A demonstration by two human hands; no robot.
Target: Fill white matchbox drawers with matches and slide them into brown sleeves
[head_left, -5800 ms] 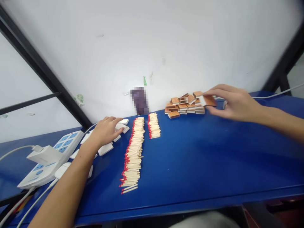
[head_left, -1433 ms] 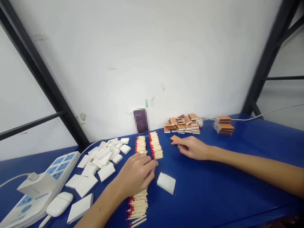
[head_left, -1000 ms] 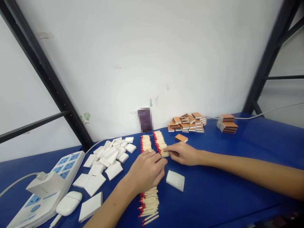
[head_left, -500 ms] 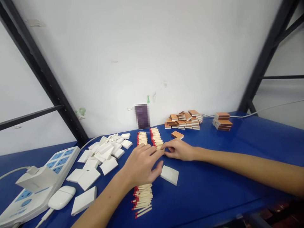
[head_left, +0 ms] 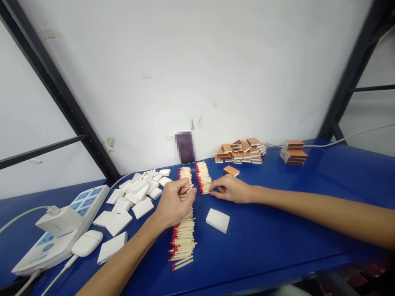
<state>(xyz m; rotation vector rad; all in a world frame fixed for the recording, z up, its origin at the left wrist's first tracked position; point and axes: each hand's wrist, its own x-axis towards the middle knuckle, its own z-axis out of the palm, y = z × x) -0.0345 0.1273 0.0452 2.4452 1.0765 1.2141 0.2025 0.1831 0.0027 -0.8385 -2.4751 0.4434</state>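
We see two hands at work on a blue table [head_left: 262, 234] against a white wall [head_left: 173, 61]. Two rows of red-headed matches run from far to near, heads to the left: a long row [head_left: 183, 240] in the middle and, just to its right at the far end, a short row [head_left: 203, 177].

The left hand [head_left: 174, 203] is over the long row, fingers curled in and thumb pointing right; we cannot tell whether anything is clenched inside. The right hand [head_left: 232, 189] reaches in from the right, its thumb and forefinger at the bare ends of the short row's nearest matches. We cannot tell whether it grasps any of them.

Just beyond the right hand lies a single orange matchbox [head_left: 231, 170]; nearer us, right of the long row, a flat white box [head_left: 217, 220] lies slightly askew. At the far right we find a heap of orange matchboxes [head_left: 242, 152] and, apart from it, a neat stack of them [head_left: 293, 153]. To the left spreads a heap of flat white boxes [head_left: 138, 192], with a white earbud case [head_left: 87, 243] and a power strip [head_left: 57, 250] beyond it, at the left edge.
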